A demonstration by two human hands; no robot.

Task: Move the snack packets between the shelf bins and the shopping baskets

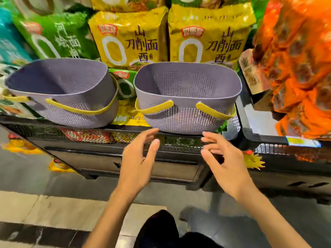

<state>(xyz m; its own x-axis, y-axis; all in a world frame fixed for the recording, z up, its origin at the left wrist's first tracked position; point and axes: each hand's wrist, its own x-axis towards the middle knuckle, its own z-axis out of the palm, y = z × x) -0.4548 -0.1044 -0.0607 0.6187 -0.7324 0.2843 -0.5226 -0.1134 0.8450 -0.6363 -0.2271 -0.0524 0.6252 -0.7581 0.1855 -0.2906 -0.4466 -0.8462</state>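
Fingers (151, 134) of the left hand (138, 158) and right hand (225, 161) are spread and loosely curved, holding nothing, with open air between the palms. The black mesh shelf bin (86, 136) runs left to right, its front rim just beyond the fingertips. Yellow noodle packets (129, 42) stand upright behind, faces forward. The right basket (186, 117) sits mouth-up on the rim, long axis along the shelf. The left basket (71, 113) sits apart, tilted.
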